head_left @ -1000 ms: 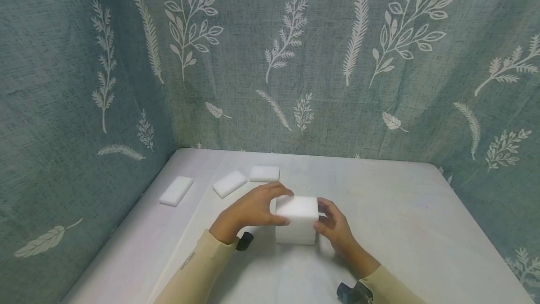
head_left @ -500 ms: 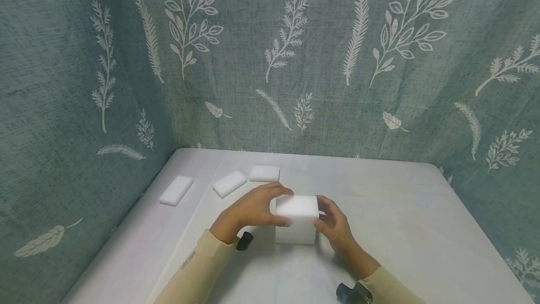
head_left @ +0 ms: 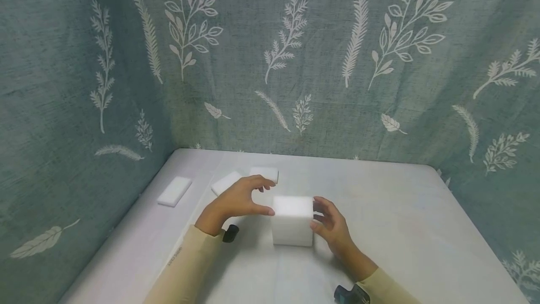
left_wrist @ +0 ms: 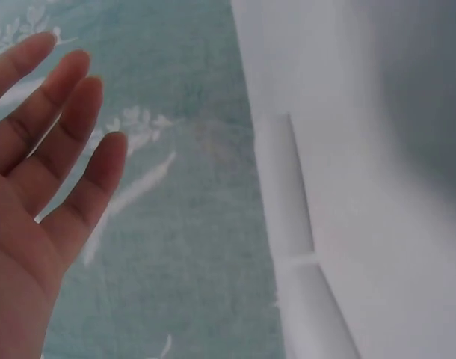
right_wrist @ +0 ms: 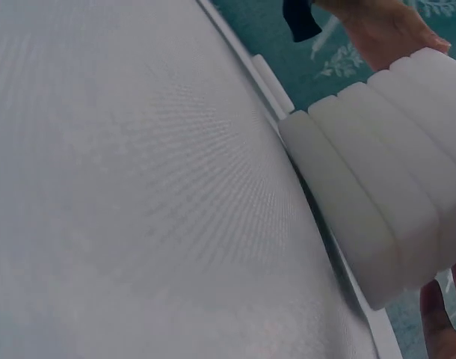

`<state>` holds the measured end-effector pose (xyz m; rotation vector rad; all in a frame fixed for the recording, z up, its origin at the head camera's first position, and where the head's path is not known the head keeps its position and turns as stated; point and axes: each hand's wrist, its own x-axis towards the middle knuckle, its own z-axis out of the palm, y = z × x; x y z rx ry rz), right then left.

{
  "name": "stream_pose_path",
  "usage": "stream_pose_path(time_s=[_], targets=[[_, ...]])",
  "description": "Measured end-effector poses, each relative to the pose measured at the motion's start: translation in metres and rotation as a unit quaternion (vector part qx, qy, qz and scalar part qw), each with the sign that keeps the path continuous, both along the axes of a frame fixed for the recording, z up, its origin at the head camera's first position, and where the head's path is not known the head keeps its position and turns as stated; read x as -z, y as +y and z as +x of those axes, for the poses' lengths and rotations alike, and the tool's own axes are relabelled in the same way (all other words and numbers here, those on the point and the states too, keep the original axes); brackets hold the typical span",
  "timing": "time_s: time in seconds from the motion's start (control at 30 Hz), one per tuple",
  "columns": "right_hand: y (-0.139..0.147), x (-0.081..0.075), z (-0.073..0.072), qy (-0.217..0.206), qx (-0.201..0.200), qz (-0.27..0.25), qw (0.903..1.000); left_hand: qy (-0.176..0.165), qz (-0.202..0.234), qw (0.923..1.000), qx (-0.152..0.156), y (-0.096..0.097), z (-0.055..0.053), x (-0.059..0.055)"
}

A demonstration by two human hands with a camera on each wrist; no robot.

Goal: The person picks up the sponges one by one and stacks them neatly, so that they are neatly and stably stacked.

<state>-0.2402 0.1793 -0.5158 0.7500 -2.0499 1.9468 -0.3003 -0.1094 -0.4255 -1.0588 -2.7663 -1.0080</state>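
Observation:
A stack of several white foam sponges (head_left: 293,222) stands on the white table in the head view. In the right wrist view the seams between the stacked sponges (right_wrist: 362,179) show along one side. My left hand (head_left: 236,201) is at the stack's left, thumb tip at its upper left edge and fingers held away from it. The left wrist view shows that hand (left_wrist: 41,172) with its fingers spread, holding nothing. My right hand (head_left: 333,226) rests by the stack's right side, its thumb and fingertips at the edge; the right wrist view shows only part of its fingers (right_wrist: 437,318).
Three loose white sponges lie toward the back left: one at far left (head_left: 174,191), one tilted (head_left: 223,183) partly behind the left hand, and one behind it (head_left: 264,173). A patterned green curtain (head_left: 329,83) borders the table (head_left: 401,219).
My left hand has come off the stack's top and shifted left, its fingers lifting away. The right hand stays beside the stack. The stack keeps its place.

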Motion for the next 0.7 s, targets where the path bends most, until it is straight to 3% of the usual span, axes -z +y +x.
stream_pose_path(time_s=[0.27, 0.53, 0.7], targets=[[-0.0018, -0.0009, 0.0001, 0.005, 0.007, 0.005, 1.0, -0.016, -0.002, 0.9998, 0.012, -0.0007, -0.0014, 0.0086], [-0.0015, -0.0039, 0.0011, -0.009, 0.003, 0.001, 1.0, -0.018, 0.012, 0.9997, 0.012, -0.0015, 0.0012, 0.0036], [-0.0013, -0.0076, 0.0046, -0.019, 0.013, 0.002, 0.9997, -0.014, -0.001, 0.9999, 0.005, -0.0063, -0.0042, 0.0022]])
